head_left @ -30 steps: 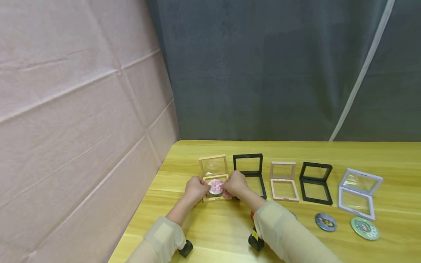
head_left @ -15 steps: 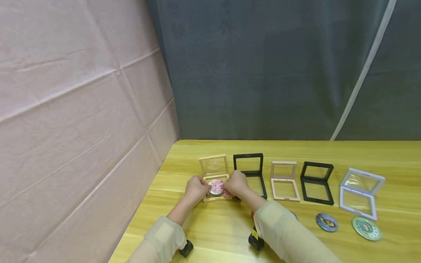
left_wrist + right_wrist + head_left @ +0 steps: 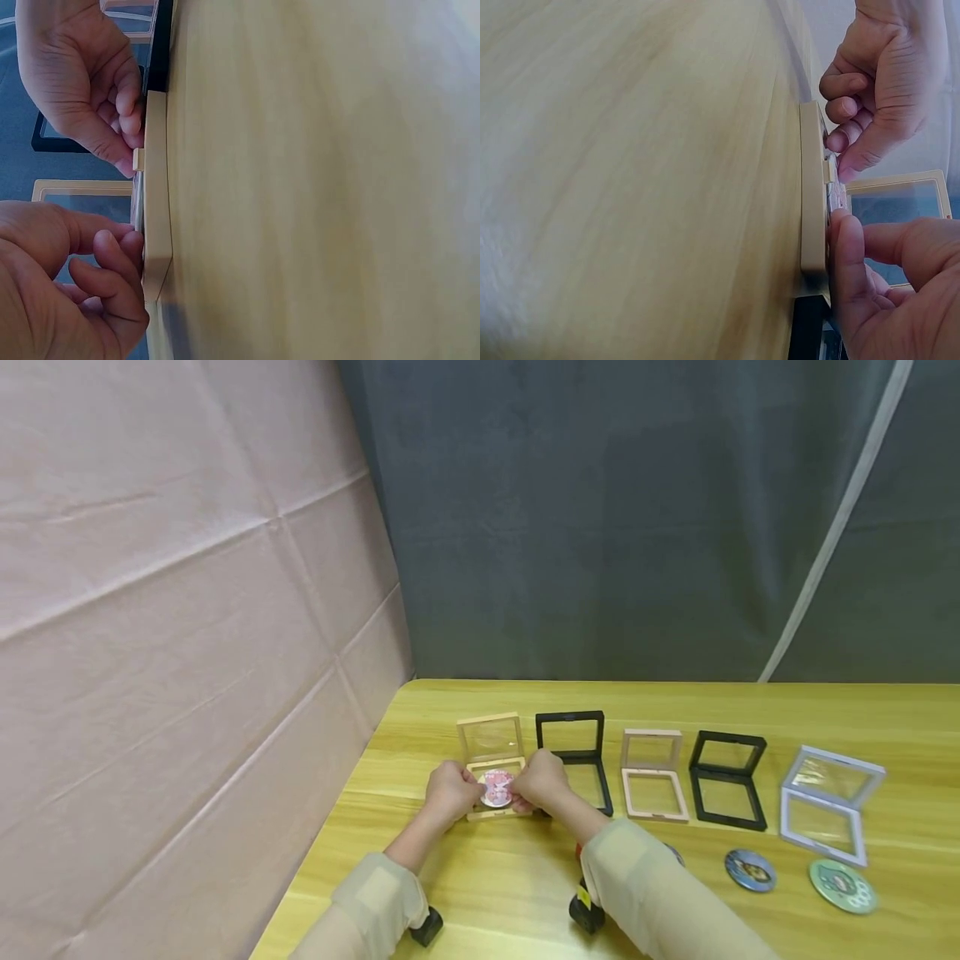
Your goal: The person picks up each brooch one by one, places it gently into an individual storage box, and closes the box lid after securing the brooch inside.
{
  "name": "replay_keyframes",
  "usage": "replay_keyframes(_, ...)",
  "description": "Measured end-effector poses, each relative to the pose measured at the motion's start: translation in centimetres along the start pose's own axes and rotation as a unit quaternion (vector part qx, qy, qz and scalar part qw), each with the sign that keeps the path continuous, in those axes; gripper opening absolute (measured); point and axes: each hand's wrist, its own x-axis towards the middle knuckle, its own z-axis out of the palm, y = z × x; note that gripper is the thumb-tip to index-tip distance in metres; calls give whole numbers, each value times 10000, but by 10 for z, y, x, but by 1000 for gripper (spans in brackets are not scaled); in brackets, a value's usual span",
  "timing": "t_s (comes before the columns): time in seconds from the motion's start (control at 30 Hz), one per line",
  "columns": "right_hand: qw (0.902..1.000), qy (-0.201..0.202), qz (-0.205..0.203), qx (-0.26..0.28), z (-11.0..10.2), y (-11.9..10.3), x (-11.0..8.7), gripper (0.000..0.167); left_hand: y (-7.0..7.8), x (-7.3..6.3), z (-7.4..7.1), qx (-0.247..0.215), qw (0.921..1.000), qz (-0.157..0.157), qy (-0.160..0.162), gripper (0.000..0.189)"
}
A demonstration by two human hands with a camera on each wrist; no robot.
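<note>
A round pink badge (image 3: 497, 788) lies over the lower half of an opened tan display frame (image 3: 491, 815), whose clear-windowed lid (image 3: 490, 720) stands up behind it. My left hand (image 3: 452, 792) pinches the badge's left edge with thumb and fingers. On the opposite edge, my right hand (image 3: 543, 782) pinches it the same way. Seen edge-on in the left wrist view, the badge sits right at the top of the frame's tan side (image 3: 156, 202). The right wrist view shows the right thumb and fingers (image 3: 847, 247) at the badge's rim, beside the frame's small catch (image 3: 828, 172).
To the right, a black frame (image 3: 570, 717), a pink frame (image 3: 654, 817), another black frame (image 3: 729, 820) and a lilac frame (image 3: 823, 850) stand opened. In front lie a blue badge (image 3: 750, 870) and a green badge (image 3: 842, 886). The right sleeve (image 3: 637, 868) partly covers another badge (image 3: 675, 854).
The head view has shifted slightly, moving everything a little to the right in the picture. Both hands stay on the badge over the tan frame, with hardly any movement.
</note>
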Motion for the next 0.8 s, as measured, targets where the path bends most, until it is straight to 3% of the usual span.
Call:
replay_keyframes(0.53,9994,-13,-309,-136,-2,0,-3,16,0,1,-1,343,9994,50,-11,26)
replay_keyframes(0.8,9961,-104,-837,-270,-10,0,-9,27,4,1,-13,360,9993,140,-23,35)
